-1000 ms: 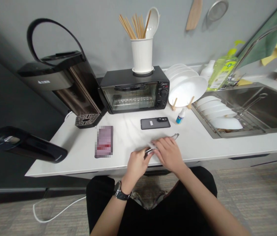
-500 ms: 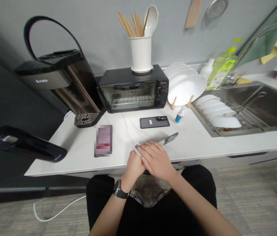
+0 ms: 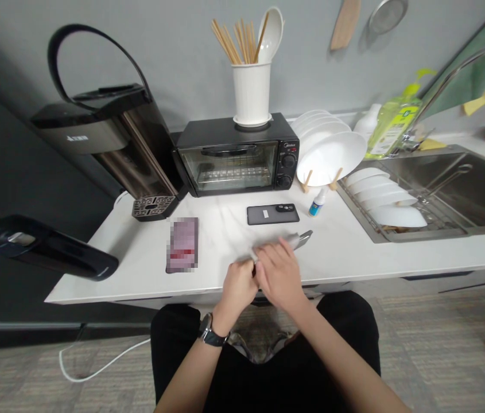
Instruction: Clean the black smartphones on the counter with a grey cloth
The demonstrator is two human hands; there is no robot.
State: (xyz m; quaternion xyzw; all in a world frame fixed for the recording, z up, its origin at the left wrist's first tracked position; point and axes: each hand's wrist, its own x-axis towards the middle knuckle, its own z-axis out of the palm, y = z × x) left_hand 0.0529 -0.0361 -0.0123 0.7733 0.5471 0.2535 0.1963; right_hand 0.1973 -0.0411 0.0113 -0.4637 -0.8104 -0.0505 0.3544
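Over the front edge of the white counter, my left hand point(image 3: 241, 284) is closed in a fist around the near end of a thin, flat, silvery-grey thing point(image 3: 304, 239). Its kind is not clear; most of it is hidden under my fingers, and the rest is blurred. My right hand point(image 3: 280, 272) presses against my left, its fingers together and bent across the thing, whose far end sticks out to the right. Just beyond lies a dark grey phone point(image 3: 273, 214), and a small bottle with a blue label point(image 3: 317, 203) stands right of it.
A pixelated purple phone-shaped item point(image 3: 183, 245) lies left on the counter point(image 3: 139, 281). Behind are a drink dispenser point(image 3: 113, 132), a toaster oven point(image 3: 233, 163) bearing a chopstick holder point(image 3: 252, 92), and racked plates point(image 3: 332, 158). A black bottle-shaped object point(image 3: 48, 249) is far left; a sink point(image 3: 483, 178) is right.
My right hand has slid slightly right along the silvery-grey thing, and my left fist has turned a little. The whole view has shifted slightly.
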